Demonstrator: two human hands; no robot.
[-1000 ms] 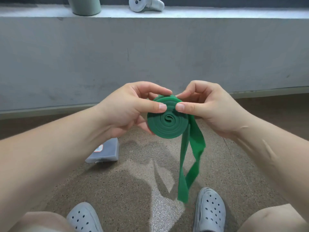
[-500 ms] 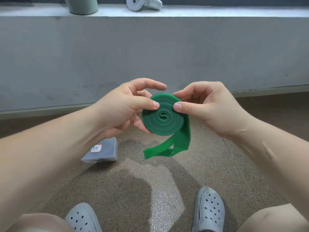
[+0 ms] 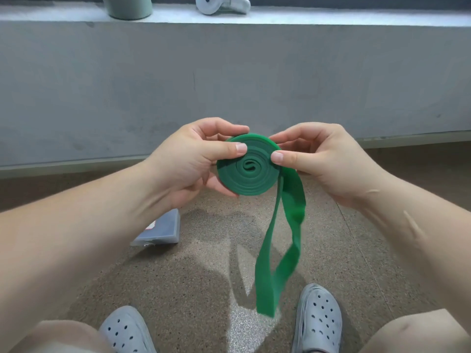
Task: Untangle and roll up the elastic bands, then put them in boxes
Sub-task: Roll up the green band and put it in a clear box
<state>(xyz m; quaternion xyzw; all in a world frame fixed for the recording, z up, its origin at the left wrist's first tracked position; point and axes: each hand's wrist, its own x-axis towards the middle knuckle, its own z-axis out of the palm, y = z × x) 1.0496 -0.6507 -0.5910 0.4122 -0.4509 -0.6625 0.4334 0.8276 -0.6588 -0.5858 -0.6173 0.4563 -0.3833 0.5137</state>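
A green elastic band (image 3: 244, 178) is wound into a flat spiral coil held up at chest height. My left hand (image 3: 188, 164) grips the coil's left side, thumb on its face and fingers behind. My right hand (image 3: 321, 161) pinches the right edge, thumb on the face. A loose doubled tail of the band (image 3: 277, 250) hangs from the coil's right side down to between my shoes, slightly blurred. A clear plastic box (image 3: 163, 230) with a label lies on the floor, partly hidden behind my left forearm.
I sit over a speckled brown floor (image 3: 193, 289) with grey clogs (image 3: 318, 319) at the bottom. A grey concrete wall (image 3: 229, 72) rises ahead; on its ledge stand a green cup (image 3: 128, 7) and a white controller (image 3: 221, 5).
The coil turned between my fingers. The loose tail, swung up and sideways under the coil half a second ago, now hangs straight down again.
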